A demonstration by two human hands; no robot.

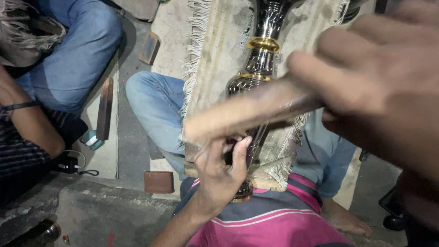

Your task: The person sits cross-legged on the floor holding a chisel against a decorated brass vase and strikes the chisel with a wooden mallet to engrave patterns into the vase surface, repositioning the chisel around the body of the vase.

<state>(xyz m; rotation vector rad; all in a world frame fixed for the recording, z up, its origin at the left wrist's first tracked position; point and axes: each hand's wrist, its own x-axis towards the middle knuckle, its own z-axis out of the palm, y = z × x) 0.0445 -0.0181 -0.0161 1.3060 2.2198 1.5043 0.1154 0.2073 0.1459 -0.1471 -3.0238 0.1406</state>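
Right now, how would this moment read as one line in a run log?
left hand: grips metal piece | right hand: holds wooden stick across it | piece lies on fringed cloth | another person sits left

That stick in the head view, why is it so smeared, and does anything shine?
Head view: the wooden stick and right hand are motion-blurred and close to the lens; the left hand is sharper; glare glints off the dark metal piece with gold bands.

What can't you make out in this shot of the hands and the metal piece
Head view:
- Right hand: motion-blurred, cut by the frame edge.
- Wooden stick: blurred; its gripped end is hidden by that hand.
- Metal piece: top cut off, middle hidden by the stick and left hand.
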